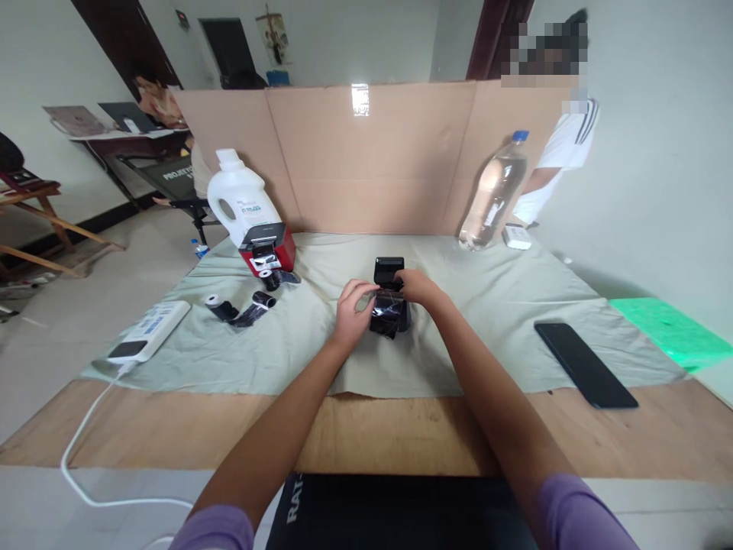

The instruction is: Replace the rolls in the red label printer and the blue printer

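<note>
A small black device [389,263] with its lid raised stands mid-table on the cloth. Glossy black film [387,312] hangs over its front, crinkled and catching the light. From the left, my left hand [353,312] has thumb and fingers closed at the film's upper left edge. My right hand [420,287] pinches at the upper right end, close to the lid, with its fingertips partly hidden. Whether a roll lies inside the device I cannot tell.
Left on the cloth [309,336] are black-wrapped rolls [222,308], a red-and-black box [283,248], a white jug [243,198] and a white power strip [152,331]. A water bottle [495,195], a phone [584,365] and a cardboard screen [372,160] stand around; a person [564,145] is behind.
</note>
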`<state>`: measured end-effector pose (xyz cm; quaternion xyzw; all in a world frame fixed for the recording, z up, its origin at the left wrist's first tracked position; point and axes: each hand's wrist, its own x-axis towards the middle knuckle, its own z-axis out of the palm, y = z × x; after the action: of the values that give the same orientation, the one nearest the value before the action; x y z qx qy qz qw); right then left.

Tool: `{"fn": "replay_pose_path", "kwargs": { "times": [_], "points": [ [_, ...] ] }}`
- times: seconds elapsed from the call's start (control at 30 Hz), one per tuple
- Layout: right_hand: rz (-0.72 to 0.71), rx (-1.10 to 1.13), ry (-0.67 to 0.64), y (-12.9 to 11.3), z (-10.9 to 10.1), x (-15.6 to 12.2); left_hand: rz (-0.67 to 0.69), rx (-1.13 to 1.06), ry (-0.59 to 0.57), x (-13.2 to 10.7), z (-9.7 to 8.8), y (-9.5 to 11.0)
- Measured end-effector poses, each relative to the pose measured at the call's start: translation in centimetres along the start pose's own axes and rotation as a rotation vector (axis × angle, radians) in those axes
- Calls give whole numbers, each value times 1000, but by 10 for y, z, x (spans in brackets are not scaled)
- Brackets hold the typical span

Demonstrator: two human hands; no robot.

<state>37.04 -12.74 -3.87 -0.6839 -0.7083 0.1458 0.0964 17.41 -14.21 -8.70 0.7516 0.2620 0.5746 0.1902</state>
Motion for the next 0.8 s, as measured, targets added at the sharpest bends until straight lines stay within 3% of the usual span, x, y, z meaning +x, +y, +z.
{"fn": "replay_pose_path", "kwargs": {
  "times": [0.13, 0.27, 0.47, 0.6, 0.8],
  "points": [
    [-1, 10, -9, 3, -3, 3, 35, 13, -2, 0, -1, -1],
    [-5, 56, -42, 9, -10, 4, 174, 94, -121, -1, -4, -1],
    [123, 321, 296, 17, -6, 11, 348, 287, -267, -8, -6, 4],
    [67, 605, 324, 17, 6, 16, 440, 333, -279, -9, -5, 12],
    [-38, 674, 425, 18, 24, -4, 528, 379, -290, -9, -8, 20]
  ]
}}
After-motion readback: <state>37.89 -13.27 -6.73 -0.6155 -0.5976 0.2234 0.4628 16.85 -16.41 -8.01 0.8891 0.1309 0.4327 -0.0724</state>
